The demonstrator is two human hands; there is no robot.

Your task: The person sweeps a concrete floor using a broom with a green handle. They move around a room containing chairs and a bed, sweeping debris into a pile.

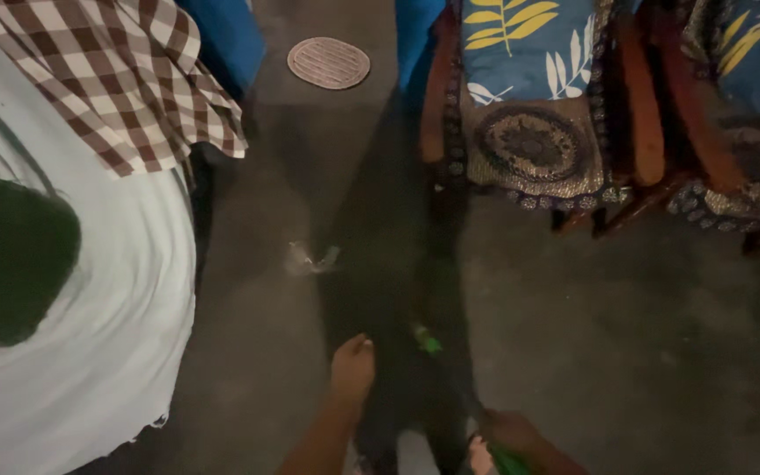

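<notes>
My left hand (352, 368) hangs over the grey concrete floor (626, 334) with its fingers curled in, and nothing shows in it. At the bottom edge, my right hand (510, 436) is closed around a green object (509, 461), mostly cut off by the frame. A small green piece (427, 339) shows just right of my left hand; I cannot tell whether it joins the object in my right hand. A pale crumpled scrap (310, 259) lies on the floor ahead of my left hand. A long dark shadow runs up the floor between my hands.
A bed with a pale sheet (125, 290), a brown checked cloth (125, 70) and a dark green patch (10, 255) fills the left. Wooden chairs (644, 105) with blue leaf-patterned cushions (529, 44) stand at the upper right. A round ribbed mat (328, 62) lies farther ahead.
</notes>
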